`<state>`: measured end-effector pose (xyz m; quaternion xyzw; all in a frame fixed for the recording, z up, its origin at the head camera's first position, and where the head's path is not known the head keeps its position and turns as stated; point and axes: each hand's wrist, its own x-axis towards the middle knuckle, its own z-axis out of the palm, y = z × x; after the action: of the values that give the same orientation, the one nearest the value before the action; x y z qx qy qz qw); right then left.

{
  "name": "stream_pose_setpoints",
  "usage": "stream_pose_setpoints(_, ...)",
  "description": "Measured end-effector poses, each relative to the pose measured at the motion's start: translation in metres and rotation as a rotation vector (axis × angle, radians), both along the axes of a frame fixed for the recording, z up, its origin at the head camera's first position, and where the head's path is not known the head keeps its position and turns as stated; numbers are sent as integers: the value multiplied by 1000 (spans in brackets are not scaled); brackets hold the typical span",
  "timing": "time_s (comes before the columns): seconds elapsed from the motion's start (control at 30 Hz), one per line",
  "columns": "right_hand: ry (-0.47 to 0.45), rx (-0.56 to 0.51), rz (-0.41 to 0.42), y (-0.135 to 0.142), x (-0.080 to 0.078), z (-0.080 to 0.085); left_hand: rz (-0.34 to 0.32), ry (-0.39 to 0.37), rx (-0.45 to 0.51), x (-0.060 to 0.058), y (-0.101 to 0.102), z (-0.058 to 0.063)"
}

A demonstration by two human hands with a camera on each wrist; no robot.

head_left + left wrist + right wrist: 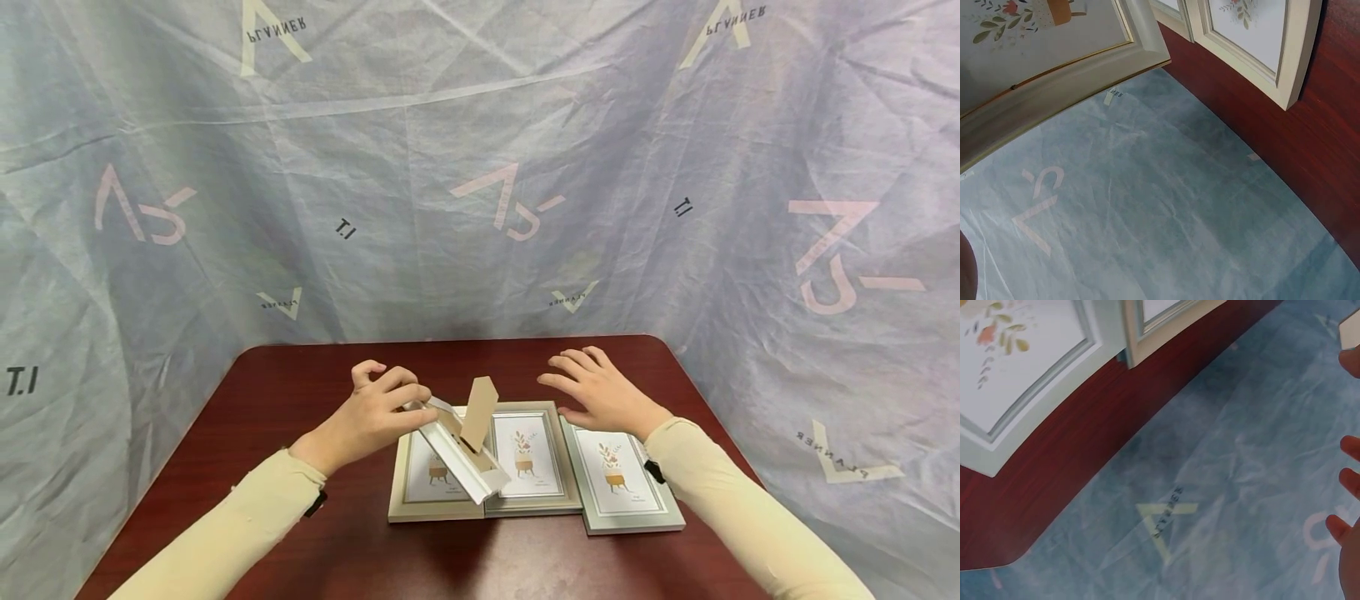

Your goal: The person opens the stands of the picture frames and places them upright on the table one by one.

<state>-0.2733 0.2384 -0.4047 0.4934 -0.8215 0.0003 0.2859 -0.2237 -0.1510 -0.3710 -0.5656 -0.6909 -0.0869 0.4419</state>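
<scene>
My left hand [375, 417] grips one end of a white picture frame [454, 458], thumb and fingers around its edge. The frame is tilted above the row of frames, its back toward the head camera, with the beige stand leg [480, 414] sticking out. In the left wrist view its front shows a cream border [1085, 84] around a plant picture. Over the top of the pale green picture frame [634, 524], my right hand [596, 393] hovers with fingers spread and holds nothing. In the right wrist view several right fingertips [1350, 482] appear at the edge.
A cream picture frame [435, 511] lies at the left, partly hidden by the held one. Beside it is another picture frame [572, 487] with a silver inner edge, next to the green one. All lie face up on the dark red table [300, 533]. Grey printed fabric [420, 275] hangs around.
</scene>
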Motion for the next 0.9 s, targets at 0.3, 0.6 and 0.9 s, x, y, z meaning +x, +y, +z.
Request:
stream_pose_setpoints(0.3, -50, -24, -88, 17, 5, -3, 32, -35, 12, -1, -5, 1)
stream_pose_setpoints(0.6, -49, -67, -204, 26, 13, -10, 96, -63, 66, 0, -5, 0)
stream_pose_setpoints(0.9, -47, -82, -347, 26, 28, -10, 178, -202, 136, 3, -2, 3)
